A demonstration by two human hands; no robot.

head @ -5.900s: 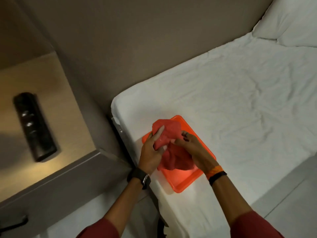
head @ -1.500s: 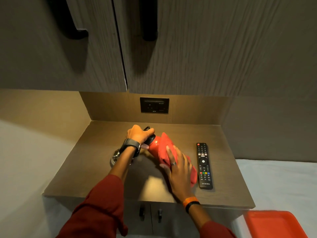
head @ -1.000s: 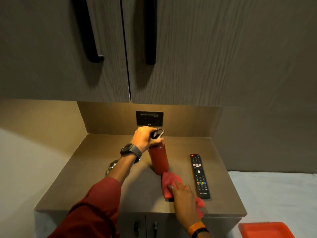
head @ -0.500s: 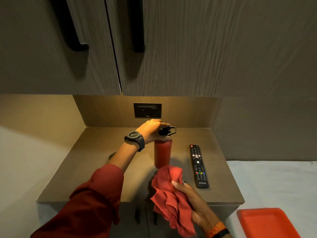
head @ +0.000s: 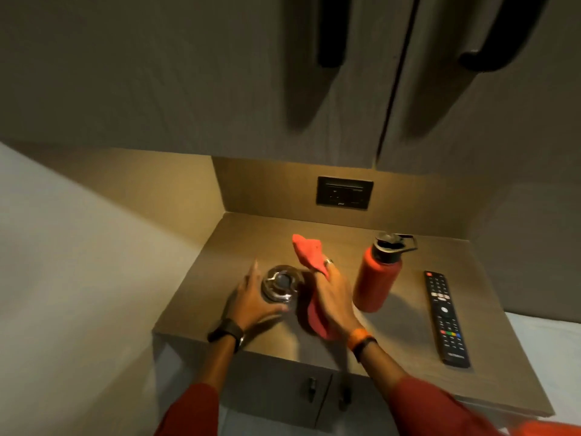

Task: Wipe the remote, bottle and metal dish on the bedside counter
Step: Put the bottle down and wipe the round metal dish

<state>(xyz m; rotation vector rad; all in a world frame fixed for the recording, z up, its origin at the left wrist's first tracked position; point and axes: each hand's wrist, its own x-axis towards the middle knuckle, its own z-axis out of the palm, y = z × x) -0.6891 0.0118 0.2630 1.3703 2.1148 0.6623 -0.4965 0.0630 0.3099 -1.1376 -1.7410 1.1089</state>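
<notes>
A small round metal dish (head: 280,284) sits on the left part of the wooden bedside counter (head: 399,335). My left hand (head: 251,302) wraps around its left and near side. My right hand (head: 334,297) holds a red cloth (head: 309,253) just right of the dish, with the cloth sticking up past my fingers and hanging below my palm. The red bottle (head: 377,278) with a black lid stands upright right of my right hand, untouched. The black remote (head: 445,316) lies flat at the counter's right side.
A dark socket panel (head: 344,192) is set in the back wall. Wall cabinets with long black handles (head: 331,29) hang above the counter. Two small cabinet knobs (head: 327,391) sit below the counter's front edge. The white bed lies at the far right.
My left hand let go of the bottle's lid and went left to the metal dish. My right hand carried the cloth from the counter's front edge up beside the dish. The view swung left.
</notes>
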